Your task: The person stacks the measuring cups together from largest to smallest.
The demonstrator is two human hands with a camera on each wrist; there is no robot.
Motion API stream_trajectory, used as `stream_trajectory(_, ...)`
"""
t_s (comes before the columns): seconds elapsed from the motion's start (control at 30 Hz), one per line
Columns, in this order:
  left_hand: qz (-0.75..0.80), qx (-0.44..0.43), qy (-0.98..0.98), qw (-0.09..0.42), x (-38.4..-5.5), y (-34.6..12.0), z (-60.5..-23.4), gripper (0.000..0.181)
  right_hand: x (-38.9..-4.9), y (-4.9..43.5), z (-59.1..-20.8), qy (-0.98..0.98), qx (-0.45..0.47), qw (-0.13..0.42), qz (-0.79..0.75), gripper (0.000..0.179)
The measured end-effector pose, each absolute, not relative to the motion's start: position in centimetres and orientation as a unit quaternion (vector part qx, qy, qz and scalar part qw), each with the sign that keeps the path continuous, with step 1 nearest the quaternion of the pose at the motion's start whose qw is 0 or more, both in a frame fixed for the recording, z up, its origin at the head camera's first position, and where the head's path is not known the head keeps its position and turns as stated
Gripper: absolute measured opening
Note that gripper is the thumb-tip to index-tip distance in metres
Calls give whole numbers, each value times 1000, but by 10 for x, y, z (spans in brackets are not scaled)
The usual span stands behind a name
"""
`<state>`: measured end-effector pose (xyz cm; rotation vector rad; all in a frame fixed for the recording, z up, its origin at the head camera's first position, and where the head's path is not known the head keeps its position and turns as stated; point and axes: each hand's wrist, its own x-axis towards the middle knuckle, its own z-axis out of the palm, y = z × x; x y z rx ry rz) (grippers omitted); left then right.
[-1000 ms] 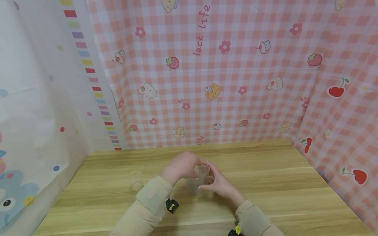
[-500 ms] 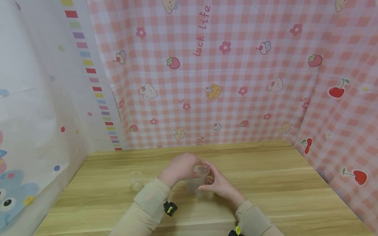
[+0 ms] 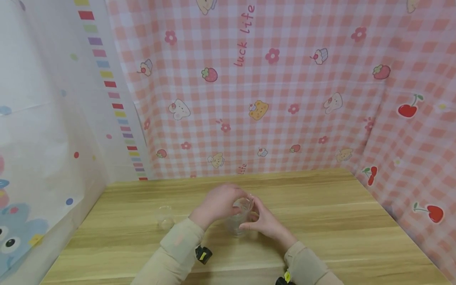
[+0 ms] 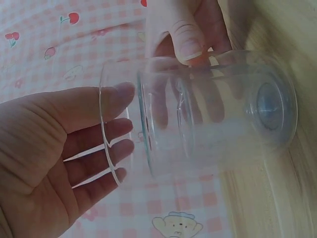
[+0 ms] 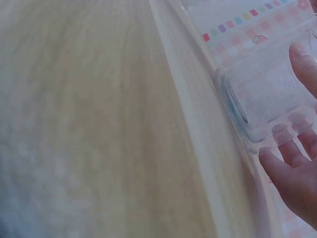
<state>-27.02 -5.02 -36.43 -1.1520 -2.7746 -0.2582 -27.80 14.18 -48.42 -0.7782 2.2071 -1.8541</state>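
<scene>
In the head view, a clear cup [image 3: 235, 227] stands upright on the wooden table between the two hands. My left hand [image 3: 219, 204] reaches over its top, gripping a clear rim. The left wrist view shows two round edges one behind the other, like an upper clear cup [image 4: 124, 173] set into a lower one. The left hand's thumb [image 4: 121, 96] and fingers lie on either side of the upper rim. My right hand [image 3: 267, 225] holds the lower cup's side; in the right wrist view its thumb [image 5: 303, 62] and fingertips wrap the wall of that cup [image 5: 267, 84].
Another clear cup [image 3: 165, 217] stands to the left on the wooden table [image 3: 320, 221], beyond the left sleeve. A pink checked cloth [image 3: 295, 130] hangs behind the table and on the right. White patterned cloth [image 3: 46, 118] hangs on the left.
The left forearm and wrist have shifted slightly to the left. The right hand and the cups stay in about the same place.
</scene>
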Motion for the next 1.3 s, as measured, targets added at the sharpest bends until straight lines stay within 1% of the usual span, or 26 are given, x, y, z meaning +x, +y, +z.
stream_trajectory(0.13,-89,-390,-912,89,-269,-51,-365,40,-278,142,-484,739,-259,76,-618,92)
stream_trajectory(0.47,-93,-403,-901,131,-268,-55,-371,36,-278,141,-483,737,-259,78,-620,92)
stream_trajectory(1.3,-114,-406,-885,200,-253,-79,-365,43,-278,140,-485,736,-263,61,-621,89)
